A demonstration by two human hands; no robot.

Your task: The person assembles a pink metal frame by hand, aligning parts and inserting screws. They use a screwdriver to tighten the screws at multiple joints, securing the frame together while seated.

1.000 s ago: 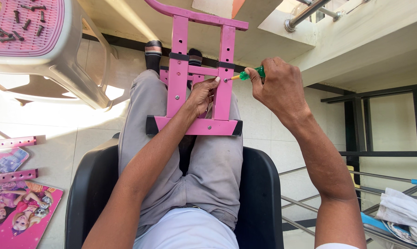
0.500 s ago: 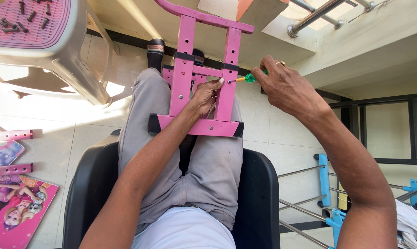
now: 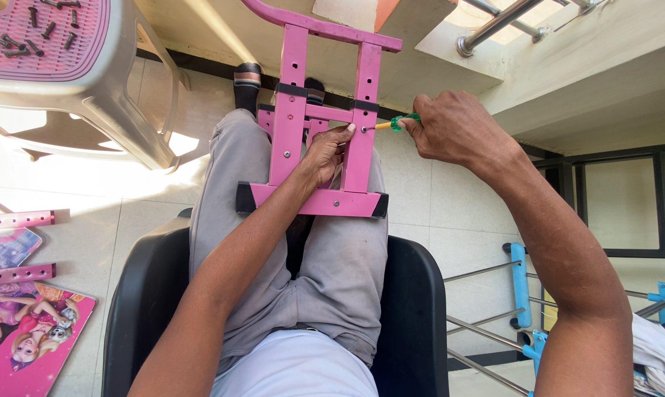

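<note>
seated in black chair [image 3: 413, 309], grey trousers, legs stretched out over tiled floor [image 3: 450, 213]. pink metal frame [image 3: 325, 117] stood upright across the thighs, bottom crossbar with black end caps resting on the lap, two drilled uprights rising to a curved top bar. left hand [image 3: 323, 153] tucked between the uprights, grip closed around the right upright, thumb up beside a hole. right hand [image 3: 457, 129] just right of the frame, grip wrapped tight on green-handled screwdriver [image 3: 392, 123], tip touching the side of the right upright. judged rigid and fairly light, painted tube likely a bit slick; best held by an upright or the bottom crossbar, away from the holes. spare pink bars [image 3: 16, 219] and pink printed box [image 3: 31, 334] down left on floor. further off, pale plastic chair [image 3: 90, 88] upper left with dark screws [image 3: 45, 22] on its pink seat. blue-jointed metal rack [image 3: 520, 287] lower right.
</note>
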